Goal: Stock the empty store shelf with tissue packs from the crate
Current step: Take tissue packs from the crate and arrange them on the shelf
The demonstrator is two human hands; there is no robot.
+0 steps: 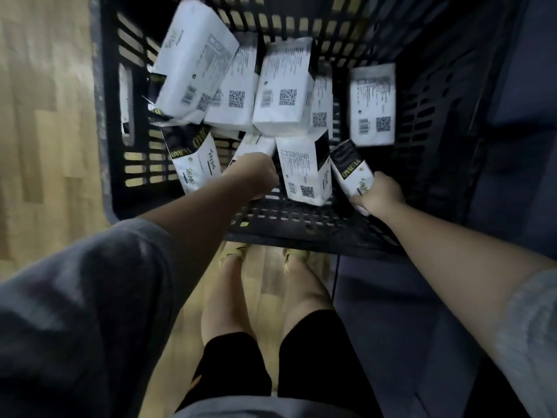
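Note:
A dark slotted plastic crate (301,230) stands on the floor below me and holds several white-and-black tissue packs (284,92). My right hand (380,193) is shut on one pack (352,168) at the crate's near right, its black end pointing away from me. My left hand (256,173) reaches into the crate's middle, fingers curled over a pack (256,143) that it mostly hides. Another pack (306,170) stands upright between my two hands. The store shelf is out of view.
Light wooden floor (45,146) lies to the left of the crate. A dark blue surface (512,146) runs along the right. My legs and feet (265,291) stand just before the crate's near wall.

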